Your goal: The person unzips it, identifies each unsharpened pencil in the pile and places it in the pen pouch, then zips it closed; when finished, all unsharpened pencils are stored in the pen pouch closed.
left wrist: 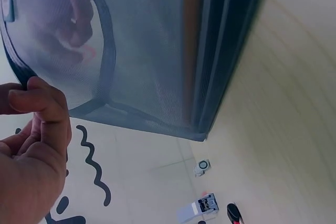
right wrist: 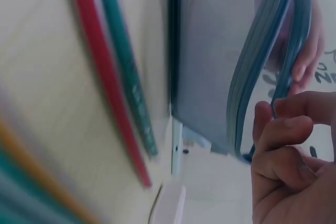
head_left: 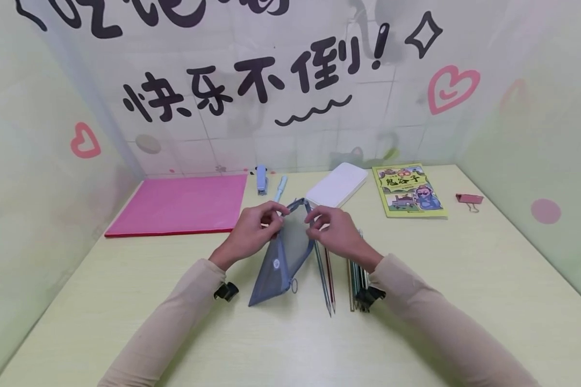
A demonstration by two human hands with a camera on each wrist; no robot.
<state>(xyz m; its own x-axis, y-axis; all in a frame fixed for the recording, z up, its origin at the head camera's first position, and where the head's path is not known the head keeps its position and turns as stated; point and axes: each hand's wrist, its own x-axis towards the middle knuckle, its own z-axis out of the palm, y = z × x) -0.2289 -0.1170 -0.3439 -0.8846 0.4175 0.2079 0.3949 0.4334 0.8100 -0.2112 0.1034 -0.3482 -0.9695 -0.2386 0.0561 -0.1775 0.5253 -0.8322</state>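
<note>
A blue-grey mesh zipper pouch (head_left: 271, 274) stands tilted above the middle of the table, its mouth spread apart. My left hand (head_left: 253, 228) pinches the left edge of that mouth between thumb and fingers. On the opposite edge, my right hand (head_left: 338, 231) pinches the zip band, also seen close up in the right wrist view. A zip pull ring dangles near the pouch's lower right corner. Just right of the pouch lie a red pencil (right wrist: 107, 72) and a teal pencil (right wrist: 126, 61). Beneath my right wrist is a bundle of several pencils (head_left: 352, 293), partly hidden.
A pink folder (head_left: 179, 207) lies at the back left. Behind the pouch are a blue stapler (head_left: 262, 180), a light blue pen (head_left: 281, 188) and a white notebook (head_left: 337, 185). A yellow comic booklet (head_left: 410, 192) and a pink binder clip (head_left: 469, 199) lie at the right.
</note>
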